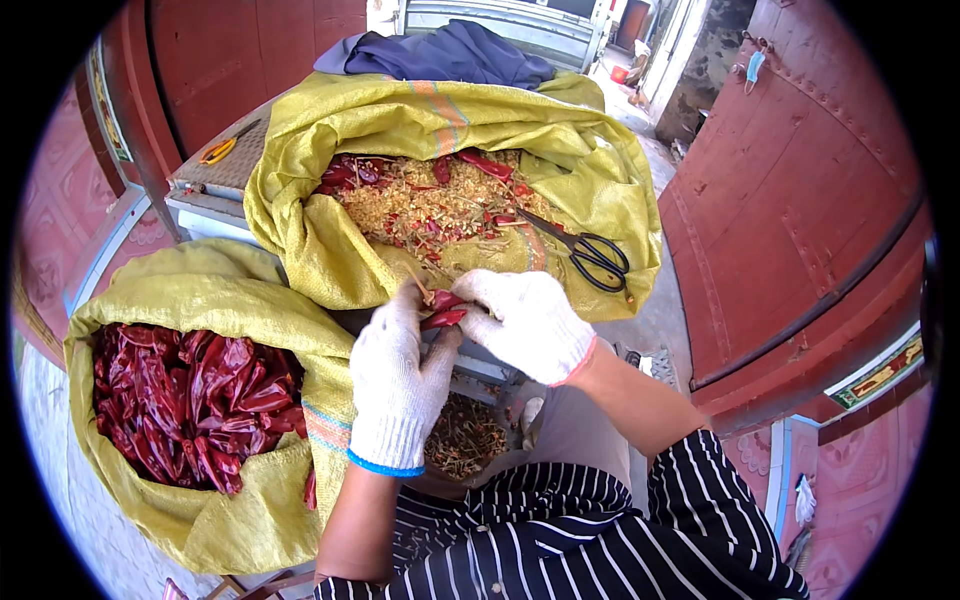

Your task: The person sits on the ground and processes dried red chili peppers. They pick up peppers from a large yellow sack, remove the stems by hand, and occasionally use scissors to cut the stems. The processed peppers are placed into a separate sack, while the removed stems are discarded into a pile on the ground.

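My left hand [400, 380], in a white glove with a blue cuff, and my gloved right hand [525, 325] pinch dried red chilies [443, 318] between them, one with a pale stalk pointing up-left. Just beyond them an open yellow woven sack [590, 155] holds seeds, stalks and chili pieces [420, 200]. Black-handled scissors [597, 262] lie on its right side. At the lower left, another yellow sack [170, 285] is full of glossy red chilies [200, 400]. Under my hands, stalks and scraps [465, 430] show in a container partly hidden by my arms.
A blue-grey cloth [430, 50] lies behind the upper sack. Orange-handled scissors [218, 150] rest on a board at the back left. Red doors [770, 240] stand on both sides, with a blue mask [753, 68] hanging on the right one. A passage runs back at the top right.
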The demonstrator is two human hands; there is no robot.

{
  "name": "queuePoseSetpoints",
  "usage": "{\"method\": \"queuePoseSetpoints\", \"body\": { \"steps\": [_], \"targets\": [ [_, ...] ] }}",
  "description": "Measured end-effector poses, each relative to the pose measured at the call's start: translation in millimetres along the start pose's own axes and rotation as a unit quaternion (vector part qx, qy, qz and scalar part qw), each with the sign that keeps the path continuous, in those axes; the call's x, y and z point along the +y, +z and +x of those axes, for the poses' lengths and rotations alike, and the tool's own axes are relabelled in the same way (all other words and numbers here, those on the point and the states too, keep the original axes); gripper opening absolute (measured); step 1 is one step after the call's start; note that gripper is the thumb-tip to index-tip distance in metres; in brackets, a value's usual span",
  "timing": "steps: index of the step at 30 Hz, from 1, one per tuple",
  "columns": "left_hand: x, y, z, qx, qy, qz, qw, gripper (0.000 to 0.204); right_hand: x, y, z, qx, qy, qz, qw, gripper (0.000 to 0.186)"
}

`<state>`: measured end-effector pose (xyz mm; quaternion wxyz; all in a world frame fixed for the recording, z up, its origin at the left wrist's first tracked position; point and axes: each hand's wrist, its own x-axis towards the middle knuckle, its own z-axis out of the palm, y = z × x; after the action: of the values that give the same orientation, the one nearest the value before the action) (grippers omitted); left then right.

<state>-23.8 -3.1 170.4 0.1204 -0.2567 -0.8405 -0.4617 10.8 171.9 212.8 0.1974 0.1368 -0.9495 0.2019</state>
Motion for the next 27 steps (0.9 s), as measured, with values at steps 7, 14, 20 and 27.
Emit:
{"method": "queuePoseSetpoints", "body": {
  "steps": [7, 14, 20, 27],
  "targets": [
    [-37.1, 28.3, -13.2, -0.099, -0.229, -0.472, 0.846, 0.048, 4.0, 19.3, -21.0, -0.001, 0.239, 0.277, 0.931, 0.031],
    [-20.7, 43.0, -23.3, -0.100, -0.211, -0.614, 0.754, 0.052, -2.9, 52.9, -49.5, 0.013, 0.206, 0.180, 0.962, 0.034],
    [-38.8, 55.1, -38.5, -0.081, -0.267, -0.602, 0.748, 0.035, -12.8, 48.0, -48.4, -0.123, 0.184, -0.009, 0.975, 0.049],
    [-52.7, 57.0, -45.2, -0.097, -0.309, -0.658, 0.679, 0.026, 4.3, 19.0, -40.3, -0.087, 0.078, 0.020, 0.993, 0.038]
  ]
}}
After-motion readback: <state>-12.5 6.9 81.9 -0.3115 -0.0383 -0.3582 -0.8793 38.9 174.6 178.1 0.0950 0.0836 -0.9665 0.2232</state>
